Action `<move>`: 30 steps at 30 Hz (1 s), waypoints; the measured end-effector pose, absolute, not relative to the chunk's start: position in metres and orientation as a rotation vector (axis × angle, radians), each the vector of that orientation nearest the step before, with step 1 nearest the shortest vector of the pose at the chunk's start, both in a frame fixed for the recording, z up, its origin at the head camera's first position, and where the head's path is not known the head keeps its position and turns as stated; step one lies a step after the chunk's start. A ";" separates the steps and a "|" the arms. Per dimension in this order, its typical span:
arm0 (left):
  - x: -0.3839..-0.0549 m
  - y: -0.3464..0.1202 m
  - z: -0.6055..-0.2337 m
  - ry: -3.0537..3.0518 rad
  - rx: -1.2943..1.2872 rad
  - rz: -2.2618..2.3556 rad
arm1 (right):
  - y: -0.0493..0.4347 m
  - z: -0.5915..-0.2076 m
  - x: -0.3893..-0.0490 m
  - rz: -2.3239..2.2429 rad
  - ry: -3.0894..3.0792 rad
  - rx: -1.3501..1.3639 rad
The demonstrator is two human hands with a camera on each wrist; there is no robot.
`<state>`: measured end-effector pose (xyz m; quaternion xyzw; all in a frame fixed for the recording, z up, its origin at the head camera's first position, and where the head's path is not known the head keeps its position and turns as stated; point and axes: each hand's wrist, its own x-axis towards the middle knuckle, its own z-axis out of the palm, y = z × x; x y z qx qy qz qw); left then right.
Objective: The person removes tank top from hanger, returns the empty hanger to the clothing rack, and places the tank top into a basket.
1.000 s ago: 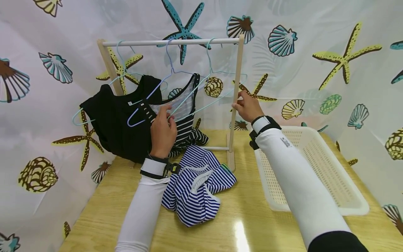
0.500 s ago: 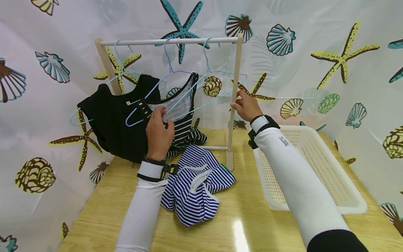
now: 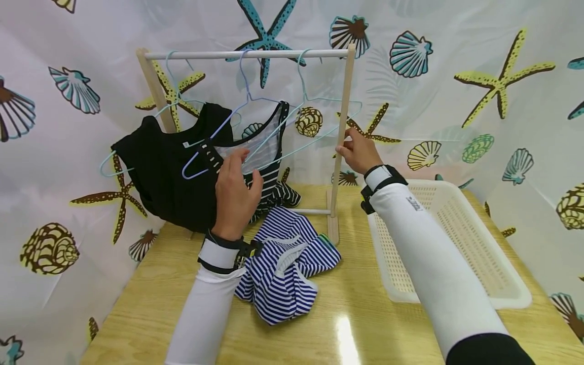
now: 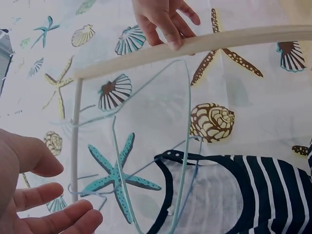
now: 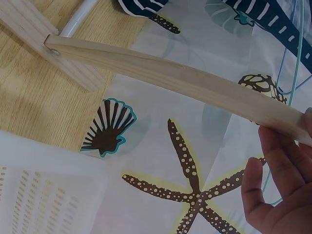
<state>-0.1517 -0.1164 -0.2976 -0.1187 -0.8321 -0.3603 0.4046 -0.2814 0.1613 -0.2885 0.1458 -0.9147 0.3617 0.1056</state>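
My left hand [image 3: 234, 195] is in front of a black-and-white striped tank top [image 3: 266, 186], fingers spread and slightly bent, holding nothing in the left wrist view. That tank top hangs by its straps on a lavender hanger [image 3: 248, 83]. To its right, a bare teal hanger [image 3: 304, 88] hangs from the rack's white rail [image 3: 205, 55]. My right hand [image 3: 362, 153] pinches the rack's right wooden post [image 3: 344, 106], thumb in front; the right wrist view shows its fingertips on the post [image 5: 175, 73]. A black sleeveless top [image 3: 169, 175] hangs at the left on another teal hanger [image 3: 107, 170].
A blue-and-white striped garment [image 3: 283, 276] lies crumpled on the wooden table [image 3: 150, 304] before the rack. At the right stands a white plastic basket [image 3: 515, 299], partly behind my right forearm. A curtain with sea shells and starfish [image 3: 424, 116] hangs behind.
My left hand has drawn slightly back from the tank top and its fingers have spread. The right hand stays on the post. The view has shifted slightly.
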 end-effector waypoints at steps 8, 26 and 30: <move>-0.141 -0.106 -0.300 -2.126 -0.363 -0.892 | 0.159 -0.283 -0.277 1.080 -2.686 0.429; -0.143 -0.101 -0.326 -2.308 -0.521 -0.796 | 0.195 -0.286 -0.243 0.813 -2.913 0.408; -0.144 -0.105 -0.332 -2.394 -0.560 -0.693 | 0.208 -0.297 -0.231 0.640 -2.949 0.380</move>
